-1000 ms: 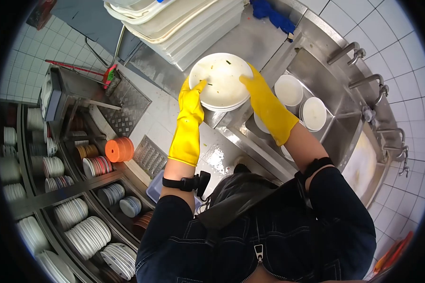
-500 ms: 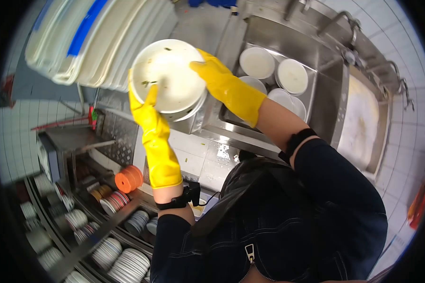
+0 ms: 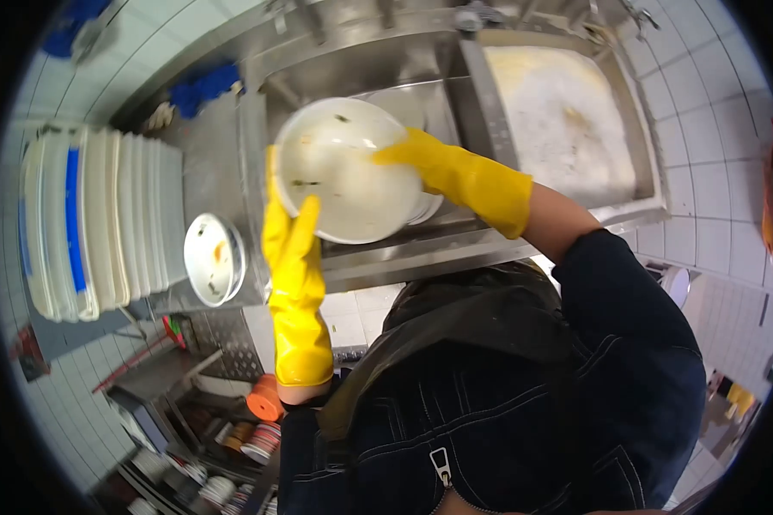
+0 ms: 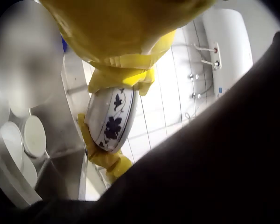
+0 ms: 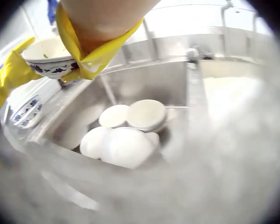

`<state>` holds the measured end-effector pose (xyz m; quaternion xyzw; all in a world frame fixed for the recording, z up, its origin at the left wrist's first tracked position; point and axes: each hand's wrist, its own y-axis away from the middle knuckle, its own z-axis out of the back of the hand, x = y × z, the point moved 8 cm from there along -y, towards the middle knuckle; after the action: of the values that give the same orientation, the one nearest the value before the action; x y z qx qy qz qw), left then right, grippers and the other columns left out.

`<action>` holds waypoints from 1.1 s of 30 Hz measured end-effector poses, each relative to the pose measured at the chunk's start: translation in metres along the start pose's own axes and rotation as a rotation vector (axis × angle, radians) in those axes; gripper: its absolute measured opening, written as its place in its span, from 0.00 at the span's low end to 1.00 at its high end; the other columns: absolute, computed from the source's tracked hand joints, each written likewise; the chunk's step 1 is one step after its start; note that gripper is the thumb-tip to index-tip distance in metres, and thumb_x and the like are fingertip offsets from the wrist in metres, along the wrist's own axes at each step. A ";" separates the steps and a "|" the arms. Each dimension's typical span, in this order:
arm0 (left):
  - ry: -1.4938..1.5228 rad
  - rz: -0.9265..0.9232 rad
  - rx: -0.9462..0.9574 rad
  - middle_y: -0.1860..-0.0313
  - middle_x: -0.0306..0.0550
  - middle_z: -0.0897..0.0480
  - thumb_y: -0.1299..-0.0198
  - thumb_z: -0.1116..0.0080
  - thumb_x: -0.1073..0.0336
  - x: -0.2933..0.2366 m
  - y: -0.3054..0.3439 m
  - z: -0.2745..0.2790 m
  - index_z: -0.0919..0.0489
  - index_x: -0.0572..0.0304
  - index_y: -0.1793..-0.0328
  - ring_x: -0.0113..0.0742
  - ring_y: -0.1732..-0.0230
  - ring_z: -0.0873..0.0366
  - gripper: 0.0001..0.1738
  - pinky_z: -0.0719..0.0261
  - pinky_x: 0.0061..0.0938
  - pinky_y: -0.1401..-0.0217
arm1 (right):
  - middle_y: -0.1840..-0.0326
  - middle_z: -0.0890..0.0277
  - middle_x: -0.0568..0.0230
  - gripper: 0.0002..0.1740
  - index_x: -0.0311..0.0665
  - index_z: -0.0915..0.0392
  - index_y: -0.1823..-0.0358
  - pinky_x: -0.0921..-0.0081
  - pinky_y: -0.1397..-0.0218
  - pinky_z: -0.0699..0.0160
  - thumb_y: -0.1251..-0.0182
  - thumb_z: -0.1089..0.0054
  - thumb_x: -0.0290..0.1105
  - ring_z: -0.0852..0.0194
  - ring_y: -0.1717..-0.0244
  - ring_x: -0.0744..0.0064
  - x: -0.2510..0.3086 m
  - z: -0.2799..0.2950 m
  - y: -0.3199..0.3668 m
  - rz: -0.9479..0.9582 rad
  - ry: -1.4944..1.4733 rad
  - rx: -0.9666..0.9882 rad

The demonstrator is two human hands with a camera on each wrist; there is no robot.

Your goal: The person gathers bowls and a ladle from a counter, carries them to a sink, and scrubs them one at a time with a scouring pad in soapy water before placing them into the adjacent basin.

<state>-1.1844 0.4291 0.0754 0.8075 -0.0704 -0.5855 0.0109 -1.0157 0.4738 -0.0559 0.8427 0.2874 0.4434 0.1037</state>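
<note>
Both hands wear yellow rubber gloves and hold one large white bowl (image 3: 348, 172) between them, above the near left part of a steel sink. My left hand (image 3: 294, 266) grips its left side, thumb over the rim. On the right side my right hand (image 3: 468, 176) pinches the rim. Green scraps lie inside the bowl. In the left wrist view the outside of the bowl (image 4: 113, 116) shows a dark blue flower pattern. Another bowl with scraps (image 3: 215, 259) stands tilted on the steel counter, left of my left hand.
White bowls (image 5: 147, 114) lie in the sink basin (image 5: 170, 79). A second basin of whitish, foamy water (image 3: 563, 124) is at the right. Nested white tubs (image 3: 103, 223) stand at the left, with a blue cloth (image 3: 206, 90) behind. Taps line the back wall.
The view has swung toward the sinks, and the hands have carried the held bowl over the basin's edge. A separate bowl now shows on the counter, where a stack was held before.
</note>
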 end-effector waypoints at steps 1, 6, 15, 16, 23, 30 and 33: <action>-0.222 0.006 0.094 0.26 0.49 0.34 0.35 0.43 0.66 0.025 -0.006 -0.020 0.43 0.62 0.21 0.39 0.26 0.39 0.37 0.47 0.30 0.24 | 0.49 0.19 0.51 0.29 0.30 0.25 0.40 0.66 0.46 0.18 0.44 0.32 0.30 0.18 0.51 0.61 0.012 0.034 0.028 0.019 -0.007 -0.016; -0.151 0.311 0.306 0.31 0.52 0.29 0.32 0.44 0.61 0.112 -0.019 -0.162 0.36 0.60 0.24 0.36 0.32 0.33 0.31 0.39 0.27 0.28 | 0.50 0.19 0.50 0.26 0.29 0.27 0.39 0.66 0.47 0.17 0.41 0.38 0.25 0.17 0.52 0.59 0.055 0.257 0.162 0.044 0.059 -0.459; -0.312 0.506 0.333 0.39 0.47 0.22 0.31 0.45 0.63 0.228 -0.037 -0.287 0.29 0.56 0.29 0.33 0.39 0.29 0.25 0.35 0.26 0.33 | 0.45 0.20 0.51 0.28 0.52 0.30 0.32 0.60 0.43 0.23 0.34 0.51 0.25 0.21 0.46 0.50 0.127 0.483 0.212 0.158 1.199 -1.057; -0.333 0.499 0.328 0.40 0.44 0.21 0.32 0.43 0.62 0.233 -0.036 -0.295 0.26 0.52 0.30 0.28 0.43 0.28 0.24 0.34 0.21 0.38 | 0.43 0.22 0.51 0.27 0.57 0.30 0.32 0.58 0.42 0.25 0.31 0.54 0.29 0.23 0.45 0.48 0.127 0.478 0.206 0.033 1.324 -1.048; -0.471 0.520 0.322 0.39 0.51 0.22 0.29 0.49 0.64 0.264 -0.032 -0.308 0.28 0.62 0.31 0.37 0.36 0.26 0.22 0.35 0.28 0.29 | 0.38 0.26 0.49 0.28 0.59 0.32 0.31 0.59 0.38 0.29 0.32 0.53 0.30 0.25 0.43 0.46 0.064 0.495 0.178 -0.093 1.323 -0.929; -0.280 0.746 0.227 0.34 0.51 0.26 0.29 0.48 0.62 0.324 -0.020 -0.297 0.29 0.63 0.30 0.35 0.32 0.31 0.23 0.34 0.27 0.30 | 0.46 0.20 0.50 0.26 0.47 0.24 0.39 0.64 0.39 0.28 0.41 0.49 0.23 0.23 0.44 0.50 0.004 0.534 0.163 -0.061 1.052 -0.889; -0.258 0.911 0.186 0.27 0.49 0.33 0.38 0.37 0.55 0.364 -0.010 -0.294 0.34 0.55 0.25 0.39 0.27 0.39 0.36 0.40 0.32 0.29 | 0.49 0.18 0.50 0.26 0.40 0.22 0.43 0.64 0.41 0.27 0.46 0.48 0.20 0.22 0.44 0.55 -0.043 0.569 0.169 -0.229 0.690 -0.828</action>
<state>-0.7938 0.3742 -0.1772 0.6128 -0.4698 -0.6078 0.1853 -0.5094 0.3572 -0.3455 0.5008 0.1959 0.7557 0.3738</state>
